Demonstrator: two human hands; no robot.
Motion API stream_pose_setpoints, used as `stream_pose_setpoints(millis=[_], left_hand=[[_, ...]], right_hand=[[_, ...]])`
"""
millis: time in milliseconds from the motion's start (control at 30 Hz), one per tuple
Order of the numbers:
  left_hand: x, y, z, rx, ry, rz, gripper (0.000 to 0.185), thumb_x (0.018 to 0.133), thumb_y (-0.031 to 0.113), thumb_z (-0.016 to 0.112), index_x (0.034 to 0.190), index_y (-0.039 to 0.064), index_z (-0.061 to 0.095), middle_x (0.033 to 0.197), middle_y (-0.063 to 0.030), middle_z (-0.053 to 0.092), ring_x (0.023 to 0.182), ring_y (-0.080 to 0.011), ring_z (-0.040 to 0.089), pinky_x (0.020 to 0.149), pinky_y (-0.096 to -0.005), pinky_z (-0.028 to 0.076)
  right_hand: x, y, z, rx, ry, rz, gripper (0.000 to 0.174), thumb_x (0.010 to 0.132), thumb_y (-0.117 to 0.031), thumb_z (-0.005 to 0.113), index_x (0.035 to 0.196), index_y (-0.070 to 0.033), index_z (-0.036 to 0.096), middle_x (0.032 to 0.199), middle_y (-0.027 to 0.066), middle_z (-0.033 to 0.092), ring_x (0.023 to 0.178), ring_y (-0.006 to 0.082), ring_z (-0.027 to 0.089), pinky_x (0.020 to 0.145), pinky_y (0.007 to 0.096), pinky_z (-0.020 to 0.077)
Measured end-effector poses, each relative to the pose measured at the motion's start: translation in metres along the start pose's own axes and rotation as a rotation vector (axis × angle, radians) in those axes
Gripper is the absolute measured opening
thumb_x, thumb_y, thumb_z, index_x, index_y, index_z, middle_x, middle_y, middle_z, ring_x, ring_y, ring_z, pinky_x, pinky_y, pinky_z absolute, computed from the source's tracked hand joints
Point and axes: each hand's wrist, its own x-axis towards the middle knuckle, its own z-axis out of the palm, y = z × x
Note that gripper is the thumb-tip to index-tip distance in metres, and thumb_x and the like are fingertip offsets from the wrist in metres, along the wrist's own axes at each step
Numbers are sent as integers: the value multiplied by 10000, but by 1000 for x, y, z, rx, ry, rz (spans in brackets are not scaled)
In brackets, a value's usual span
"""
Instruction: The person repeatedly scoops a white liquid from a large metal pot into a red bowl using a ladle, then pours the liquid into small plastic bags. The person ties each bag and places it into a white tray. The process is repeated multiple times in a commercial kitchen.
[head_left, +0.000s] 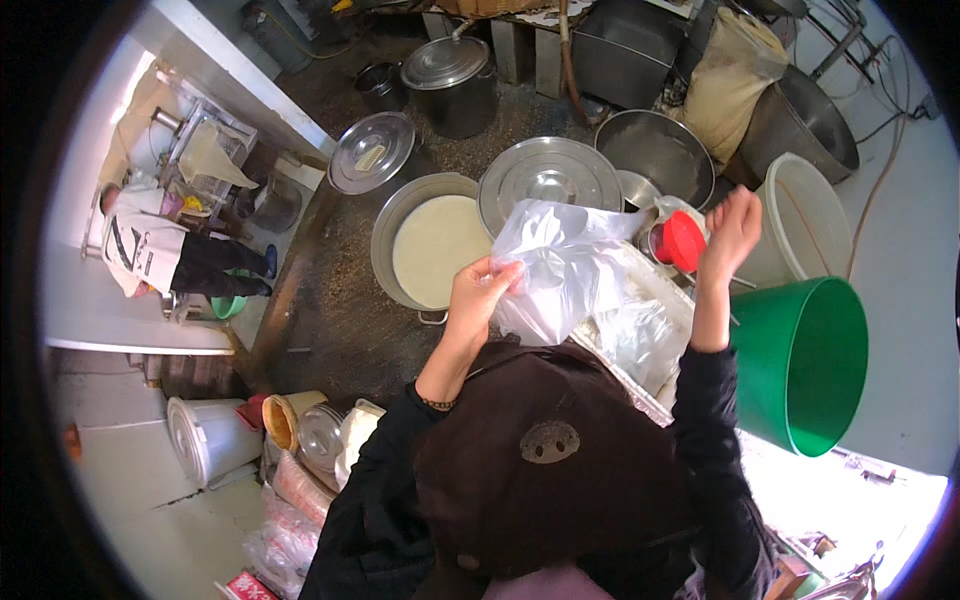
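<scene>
A clear plastic bag (559, 255) hangs in front of me, its edge pinched between the thumb and fingers of my left hand (480, 296). My right hand (731, 232) is raised at the right with curled fingers, beside a red plastic funnel or scoop (683, 241); whether it holds anything thin cannot be told. Under the bag, more clear plastic (637, 334) lies on a pale tray (626, 379). Left of the bag stands a large metal pot (386, 247) of milky white liquid (437, 251). A round metal lid (551, 180) lies behind the bag.
A green bucket (765, 360) and a whitish tub (817, 217) stand at the right. Behind are an empty-looking metal basin (652, 154), lidded pots (450, 82) and a full sack (735, 82). Another person (161, 240) stands at the far left. Buckets (217, 435) and bags sit at the lower left.
</scene>
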Motion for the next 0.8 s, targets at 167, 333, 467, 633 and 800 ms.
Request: stream_pose_setpoints(millis=[167,333,467,633,800], left_hand=[[2,-14,10,-115,23,-44,171,875,161,733,922,9,670,803,-9,646,706,-49,556,628,-216,427],[5,-18,-4,113,76,-7,187,886,174,720,943,3,670,776,15,627,681,-41,555,587,-211,437],[13,-27,-15,-65,117,82,43,935,89,618,908,60,601,789,14,601,666,-50,555,570,-202,444],[16,-38,-8,115,102,196,356,864,35,673,1168,100,498,776,31,465,677,-37,455,613,-222,402],[10,-26,-6,539,-14,474,367,875,54,640,1223,63,525,959,-2,527,868,-65,509,709,-206,372]], right_hand=[[-146,-19,61,-315,-944,302,293,979,-302,580,1020,-12,581,798,68,605,716,136,569,656,313,476],[-152,-16,72,325,-724,481,92,989,-141,558,967,-60,596,787,-49,577,733,56,521,650,215,436],[-132,-40,38,906,-610,977,101,1006,-147,488,1024,-91,570,938,15,636,835,110,612,711,290,508],[-122,-34,42,918,-281,919,126,1011,-208,483,991,-106,553,930,6,610,807,97,587,706,290,500],[-119,-9,58,39,-336,220,113,963,-111,589,924,-23,530,609,4,492,535,76,357,471,261,305]])
